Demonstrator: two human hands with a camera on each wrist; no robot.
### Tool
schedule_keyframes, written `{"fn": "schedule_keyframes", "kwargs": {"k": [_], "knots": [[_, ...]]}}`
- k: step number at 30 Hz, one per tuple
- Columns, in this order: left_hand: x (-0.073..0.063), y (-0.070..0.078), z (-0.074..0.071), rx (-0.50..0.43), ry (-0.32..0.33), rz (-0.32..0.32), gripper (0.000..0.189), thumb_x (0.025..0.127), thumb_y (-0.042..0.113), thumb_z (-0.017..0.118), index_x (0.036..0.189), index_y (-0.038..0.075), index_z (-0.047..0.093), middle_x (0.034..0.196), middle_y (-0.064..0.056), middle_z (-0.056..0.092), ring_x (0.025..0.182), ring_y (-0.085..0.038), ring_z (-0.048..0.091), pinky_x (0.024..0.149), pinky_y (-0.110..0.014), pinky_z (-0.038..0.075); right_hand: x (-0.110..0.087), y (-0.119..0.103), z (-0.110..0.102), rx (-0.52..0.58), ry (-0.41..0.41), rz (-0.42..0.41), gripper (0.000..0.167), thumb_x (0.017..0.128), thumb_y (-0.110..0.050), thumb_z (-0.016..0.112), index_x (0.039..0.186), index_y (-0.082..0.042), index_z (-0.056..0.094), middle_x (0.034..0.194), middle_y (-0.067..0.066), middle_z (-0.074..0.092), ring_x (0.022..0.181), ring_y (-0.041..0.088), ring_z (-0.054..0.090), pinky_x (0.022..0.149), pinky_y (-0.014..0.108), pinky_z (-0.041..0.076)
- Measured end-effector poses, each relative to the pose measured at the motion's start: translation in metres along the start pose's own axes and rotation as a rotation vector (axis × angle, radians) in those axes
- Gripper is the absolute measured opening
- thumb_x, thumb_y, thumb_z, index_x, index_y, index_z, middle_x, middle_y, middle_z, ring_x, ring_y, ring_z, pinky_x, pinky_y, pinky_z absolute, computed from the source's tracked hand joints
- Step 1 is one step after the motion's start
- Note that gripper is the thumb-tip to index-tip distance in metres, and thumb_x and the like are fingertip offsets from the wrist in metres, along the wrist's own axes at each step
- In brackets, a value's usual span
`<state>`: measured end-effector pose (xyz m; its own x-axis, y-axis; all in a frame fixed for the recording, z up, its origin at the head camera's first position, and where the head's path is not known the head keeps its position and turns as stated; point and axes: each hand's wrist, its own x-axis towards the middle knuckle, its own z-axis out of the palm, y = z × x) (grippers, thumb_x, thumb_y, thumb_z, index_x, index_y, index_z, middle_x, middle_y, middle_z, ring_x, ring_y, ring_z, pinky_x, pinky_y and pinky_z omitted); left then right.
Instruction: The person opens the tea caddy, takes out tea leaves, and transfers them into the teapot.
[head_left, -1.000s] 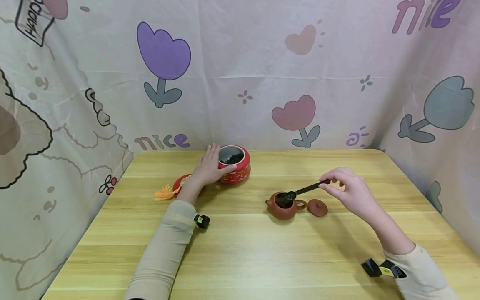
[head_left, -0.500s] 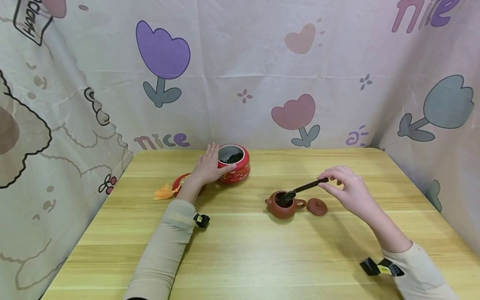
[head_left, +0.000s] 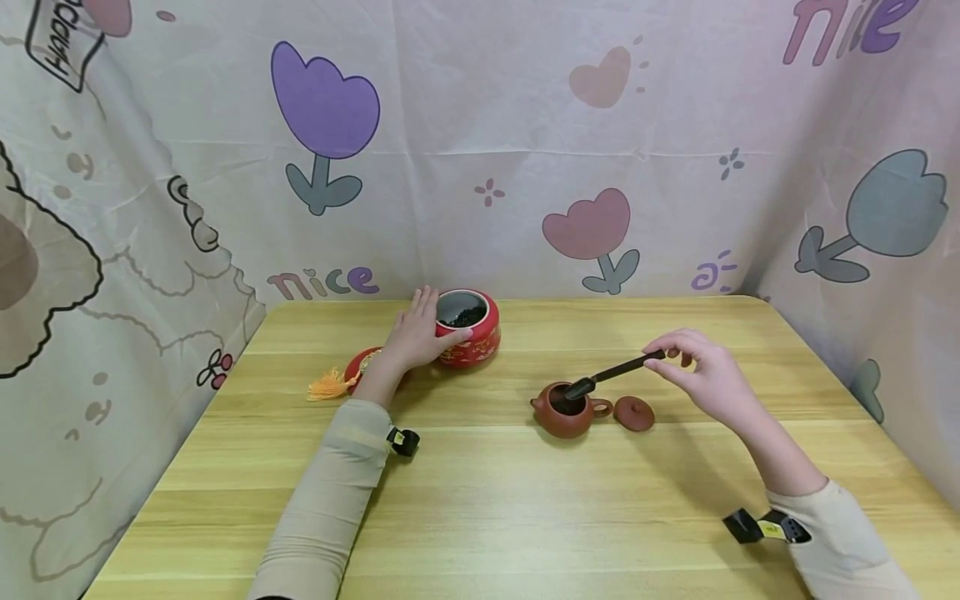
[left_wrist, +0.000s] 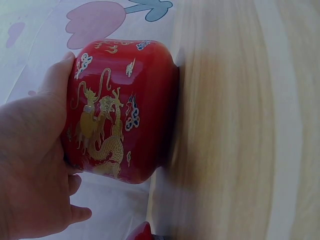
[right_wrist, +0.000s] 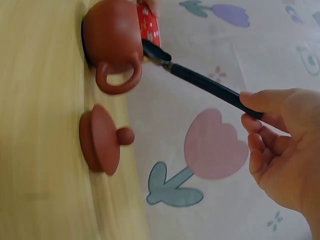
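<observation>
In the head view, my left hand (head_left: pixel 412 337) holds the side of a red tea jar (head_left: pixel 474 346), thumb across its front and fingers along its left side. Dark tea leaves lie inside the jar; the left wrist view shows a gold dragon on its wall. My right hand (head_left: pixel 701 375) pinches the handle end of a black tea scoop (head_left: pixel 621 368). The scoop slants down, its head over the mouth of a small brown clay teapot (head_left: pixel 561 425). Dark leaves show inside the teapot. Its round lid (head_left: pixel 635 414) lies on the table beside the handle.
A red jar lid (head_left: pixel 358 363) with an orange tassel (head_left: pixel 330 385) lies left of the jar, partly hidden by my left wrist. The wooden table (head_left: pixel 487 517) meets a patterned cloth (head_left: pixel 450 225) at its back edge.
The tea leaves heaped on the scoop's head have gone down into the teapot, and the head now looks bare. My right hand has shifted slightly right. My left hand stays still.
</observation>
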<state>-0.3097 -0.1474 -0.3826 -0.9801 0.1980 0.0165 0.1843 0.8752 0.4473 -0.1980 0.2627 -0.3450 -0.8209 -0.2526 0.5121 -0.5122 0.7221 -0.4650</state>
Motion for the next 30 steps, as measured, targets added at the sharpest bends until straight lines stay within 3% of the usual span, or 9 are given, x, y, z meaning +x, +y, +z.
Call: {"fn": "schedule_keyframes", "kwargs": {"k": [7, 16, 23, 30], "knots": [[0.0, 0.0, 0.0, -0.006, -0.005, -0.008, 0.11, 0.083, 0.075, 0.051, 0.157, 0.008, 0.005, 0.166, -0.011, -0.001, 0.154, -0.029, -0.006, 0.121, -0.061, 0.006, 0.001, 0.019, -0.002, 0.038, -0.061, 0.054, 0.009, 0.087, -0.012, 0.072, 0.096, -0.014, 0.073, 0.088, -0.004, 0.064, 0.073, 0.003, 0.046, 0.062, 0.018, 0.037], [0.0, 0.001, 0.0, -0.01, -0.003, -0.009, 0.11, 0.083, 0.074, 0.052, 0.157, 0.008, 0.006, 0.166, -0.011, -0.001, 0.154, -0.029, -0.006, 0.121, -0.061, 0.007, 0.0, 0.044, -0.005, 0.211, -0.123, 0.16, 0.011, 0.092, -0.016, 0.067, 0.1, -0.01, 0.071, 0.086, -0.017, 0.06, 0.07, 0.009, 0.046, 0.058, 0.025, 0.038], [-0.001, 0.001, 0.001, -0.011, -0.003, -0.009, 0.11, 0.083, 0.075, 0.051, 0.157, 0.008, 0.005, 0.166, -0.011, -0.001, 0.154, -0.029, -0.006, 0.121, -0.061, 0.006, -0.002, 0.064, -0.008, 0.29, -0.064, 0.204, 0.015, 0.092, -0.013, 0.067, 0.102, -0.002, 0.069, 0.092, -0.024, 0.062, 0.074, 0.004, 0.05, 0.061, 0.021, 0.041], [0.0, -0.001, 0.001, -0.008, 0.005, -0.005, 0.111, 0.083, 0.076, 0.051, 0.157, 0.007, 0.006, 0.166, -0.012, 0.001, 0.154, -0.029, -0.005, 0.12, -0.061, 0.007, -0.004, 0.08, -0.012, 0.257, 0.042, 0.237, 0.016, 0.091, -0.014, 0.068, 0.099, -0.001, 0.07, 0.088, -0.027, 0.06, 0.077, 0.003, 0.046, 0.063, 0.02, 0.036]]}}
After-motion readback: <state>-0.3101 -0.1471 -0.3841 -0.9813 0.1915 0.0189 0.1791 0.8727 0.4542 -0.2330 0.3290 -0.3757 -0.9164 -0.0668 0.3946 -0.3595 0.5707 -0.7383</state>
